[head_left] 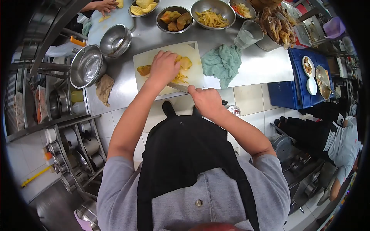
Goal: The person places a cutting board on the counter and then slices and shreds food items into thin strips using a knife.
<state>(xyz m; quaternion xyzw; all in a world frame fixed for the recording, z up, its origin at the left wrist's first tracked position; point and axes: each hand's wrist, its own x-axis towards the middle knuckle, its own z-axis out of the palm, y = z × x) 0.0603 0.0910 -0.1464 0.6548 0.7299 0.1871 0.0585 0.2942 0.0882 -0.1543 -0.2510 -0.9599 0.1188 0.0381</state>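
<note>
My left hand [165, 68] presses down on the white cutting board [145, 57] with its fingers curled over yellow food. What lies directly under the fingers is mostly hidden. In my right hand [208, 102] is a knife [178, 87], its blade pointing left along the board's near edge, close to my left hand. Thin yellow strips [180, 79] lie beside the blade. Peeled yellow-orange chunks [185, 62] rest right of my left hand, and another chunk [144, 70] sits to its left. I cannot tell which fruit or vegetable it is.
A green cloth [221, 63] lies right of the board, near a clear container [248, 34]. Behind are bowls of chunks [175, 19] and yellow strips [211, 18]. Metal bowls [86, 66] and a brown cloth [104, 89] are left. Another person's hand [106, 6] works at far left; a person [339, 142] stands right.
</note>
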